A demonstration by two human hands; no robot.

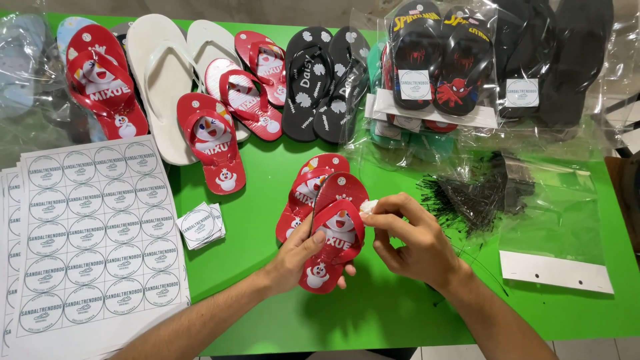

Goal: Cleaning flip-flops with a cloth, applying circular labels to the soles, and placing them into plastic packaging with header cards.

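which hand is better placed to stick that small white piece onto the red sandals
Probably the right hand: its fingertips already pinch the small white piece at the strap edge of the red rubber flip-flop pair. The left hand grips the pair from below, steadying it.

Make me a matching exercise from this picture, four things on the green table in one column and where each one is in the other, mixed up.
Things:
1. red sandal pair
2. sheet of round stickers
3. bundle of thin black ties
4. white sandals

Places:
A. far side of the table, between red sandals
B. held in the left hand, with the right hand touching its edge
C. left edge of the table
D. right of the hands, beside clear bags

Pairs: 1-B, 2-C, 3-D, 4-A
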